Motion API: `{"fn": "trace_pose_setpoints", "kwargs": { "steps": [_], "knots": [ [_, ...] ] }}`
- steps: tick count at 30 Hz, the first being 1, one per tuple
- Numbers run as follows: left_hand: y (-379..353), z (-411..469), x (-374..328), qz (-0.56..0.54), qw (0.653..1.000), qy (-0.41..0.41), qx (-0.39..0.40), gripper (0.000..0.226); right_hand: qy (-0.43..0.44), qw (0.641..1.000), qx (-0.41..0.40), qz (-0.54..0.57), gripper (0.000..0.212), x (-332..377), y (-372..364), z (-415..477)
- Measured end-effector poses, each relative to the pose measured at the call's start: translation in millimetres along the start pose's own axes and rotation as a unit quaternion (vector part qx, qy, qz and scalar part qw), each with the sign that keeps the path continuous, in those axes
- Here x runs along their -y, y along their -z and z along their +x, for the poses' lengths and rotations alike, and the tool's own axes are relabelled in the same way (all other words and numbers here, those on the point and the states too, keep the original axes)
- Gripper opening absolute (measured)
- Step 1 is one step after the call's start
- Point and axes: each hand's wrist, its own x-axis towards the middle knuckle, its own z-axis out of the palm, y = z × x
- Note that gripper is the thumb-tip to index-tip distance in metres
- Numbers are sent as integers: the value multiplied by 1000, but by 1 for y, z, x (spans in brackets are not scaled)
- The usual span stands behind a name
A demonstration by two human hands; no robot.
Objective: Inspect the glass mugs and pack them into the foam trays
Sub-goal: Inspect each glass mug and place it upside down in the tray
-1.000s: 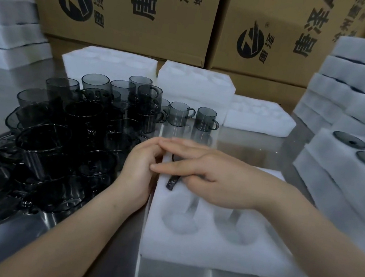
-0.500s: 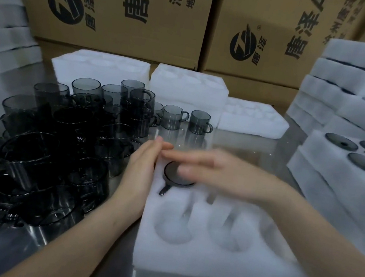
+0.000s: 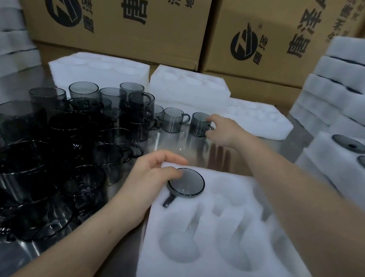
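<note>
A white foam tray (image 3: 216,272) with round pockets lies in front of me. One grey glass mug (image 3: 186,182) sits upside down in its far-left pocket, handle pointing toward me. My left hand (image 3: 150,178) holds the tray's far-left corner, fingers curled over the edge and thumb touching the mug's base. My right hand (image 3: 222,130) reaches across the steel table and grips a small upright grey mug (image 3: 198,124) at its handle side. Another small mug (image 3: 172,120) stands just left of it.
A dense heap of dark glass mugs (image 3: 58,144) fills the table's left half. Foam trays (image 3: 189,85) lie at the back before cardboard boxes (image 3: 115,6). On the right, stacked foam trays (image 3: 359,88) and a tray with glass lids (image 3: 349,144).
My right hand left the mug in the tray and reached away to the small mug at the back. My left hand stayed at the tray's corner. The packed mug now shows uncovered.
</note>
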Motion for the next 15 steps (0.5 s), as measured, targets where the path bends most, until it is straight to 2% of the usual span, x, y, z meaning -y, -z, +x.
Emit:
{"fn": "trace_pose_setpoints", "kwargs": {
  "steps": [4, 6, 9, 12, 13, 15],
  "knots": [
    [1, 1, -2, 10, 1000, 4, -8, 24, 6, 997, -79, -9, 4, -7, 1, -2],
    [1, 2, -4, 20, 1000, 11, -8, 27, 17, 997, -68, 16, 13, -9, 6, -6],
    [1, 1, -10, 30, 998, 46, 4, 30, 5, 988, -25, 150, 17, -9, 15, -22],
    [-2, 2, -20, 155, 988, 16, -3, 27, 0, 957, -9, 289, 15, -7, 23, -44],
    [-4, 3, -25, 201, 979, -6, 1, 36, 4, 942, -5, 334, 16, -6, 24, -52],
    [-10, 10, -35, 243, 969, -34, 3, 72, 20, 911, 9, 412, 15, -4, 26, -65]
  ]
}}
